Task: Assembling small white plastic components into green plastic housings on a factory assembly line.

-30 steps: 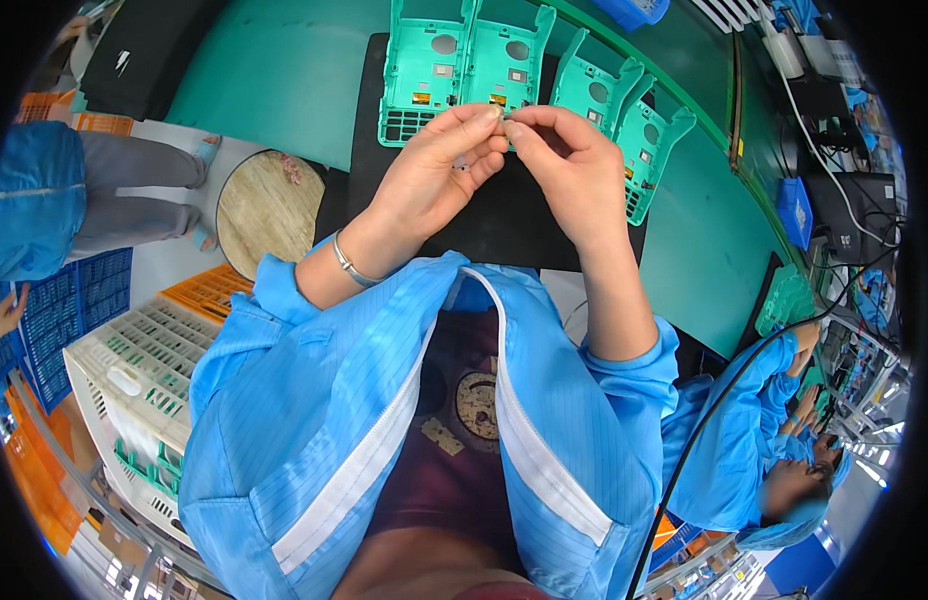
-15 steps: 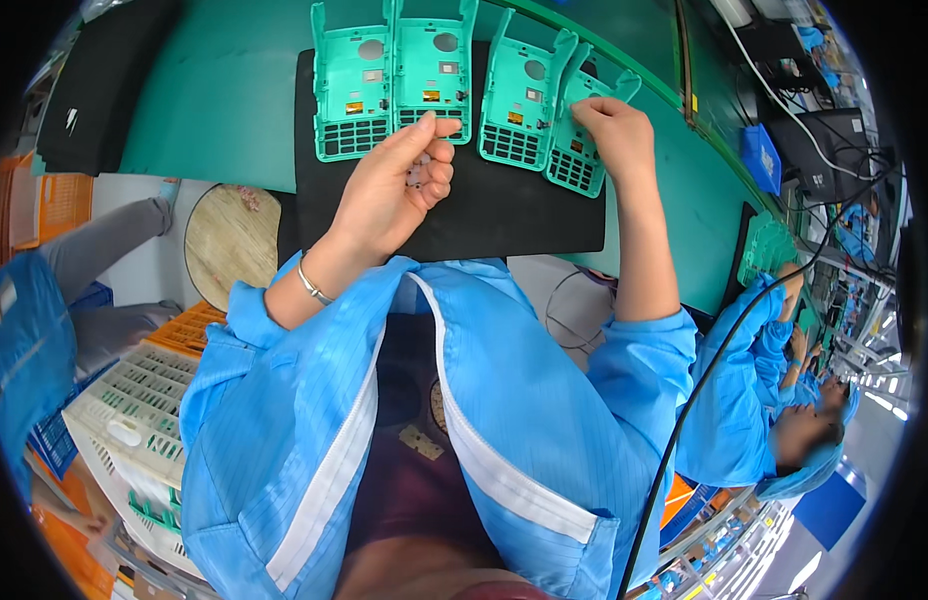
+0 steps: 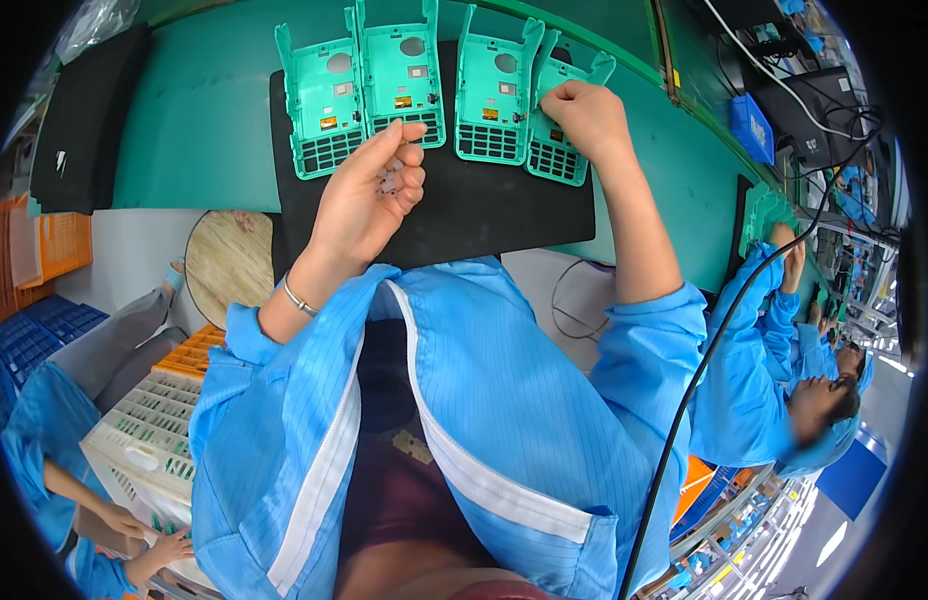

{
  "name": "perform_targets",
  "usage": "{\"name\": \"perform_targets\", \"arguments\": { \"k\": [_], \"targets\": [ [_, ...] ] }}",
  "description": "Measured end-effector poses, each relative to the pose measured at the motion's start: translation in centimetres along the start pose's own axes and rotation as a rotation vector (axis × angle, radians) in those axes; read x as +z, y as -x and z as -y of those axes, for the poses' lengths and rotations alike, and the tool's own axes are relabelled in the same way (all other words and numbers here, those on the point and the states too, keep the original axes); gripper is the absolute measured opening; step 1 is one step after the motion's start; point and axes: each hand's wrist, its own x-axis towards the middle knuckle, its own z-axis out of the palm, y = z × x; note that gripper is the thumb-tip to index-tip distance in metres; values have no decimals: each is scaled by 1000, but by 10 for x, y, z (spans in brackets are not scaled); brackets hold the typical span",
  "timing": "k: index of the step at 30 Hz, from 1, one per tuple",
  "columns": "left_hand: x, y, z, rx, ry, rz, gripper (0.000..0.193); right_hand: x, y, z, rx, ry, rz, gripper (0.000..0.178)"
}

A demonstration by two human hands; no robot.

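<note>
1. Sleeves of a blue work coat fill the lower part of the view, open over a dark red shirt, with both forearms reaching up toward the desk [image 3: 194,130].
2. Below and to the left, a white slotted crate [image 3: 149,430] sits on an orange one, and a round wooden stool top [image 3: 229,265] stands near the desk edge.
3. The left hand [image 3: 369,195] hovers palm-up over a black mat [image 3: 464,215], wrist ringed by a thin silver bracelet [image 3: 299,298]. Its fingers curl loosely around a few small clear parts [image 3: 389,180]; the grip is half closed, cupping rather than pinching them.
4. The mat lies on the green desk and carries four teal plastic housings in a row, inner side up, each with a grid of key openings at its lower end.
5. The left hand's fingertips lie just beside the lower edge of the second housing [image 3: 404,75]; the first housing [image 3: 324,105] is to its left.
6. The right hand [image 3: 584,115] rests on the fourth housing [image 3: 564,130], the rightmost one, which is tilted against the third housing [image 3: 494,90]. Its fingers are folded down together and pressing on the housing's upper middle; whether anything lies under the fingertips cannot be told.
7. Farther left, a second black mat [image 3: 84,120] lies on the desk.
8. Off to the right, another person in a blue coat [image 3: 774,370] bends over the same line, and a black cable [image 3: 724,330] crosses in front of them.
</note>
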Motion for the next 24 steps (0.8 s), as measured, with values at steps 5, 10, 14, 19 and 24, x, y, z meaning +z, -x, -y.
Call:
{"name": "perform_targets", "arguments": {
  "k": [5,10,14,19,24],
  "targets": [
    [-5,-1,-1,5,15,8,27,7,-1,-7,-37,39,-51,18],
    [-4,-2,2,-4,24,21,27,9,-2,-3,-127,213,-66,17],
    [11,-3,4,-25,10,45,26,8,4,-7,-191,255,-82,17],
    [7,-5,4,-7,32,-2,24,18,30,-23,-426,141,-274,21],
    [-5,-15,0,43,109,76,26,28,35,-22,-500,298,-355,30]
  ]
}}
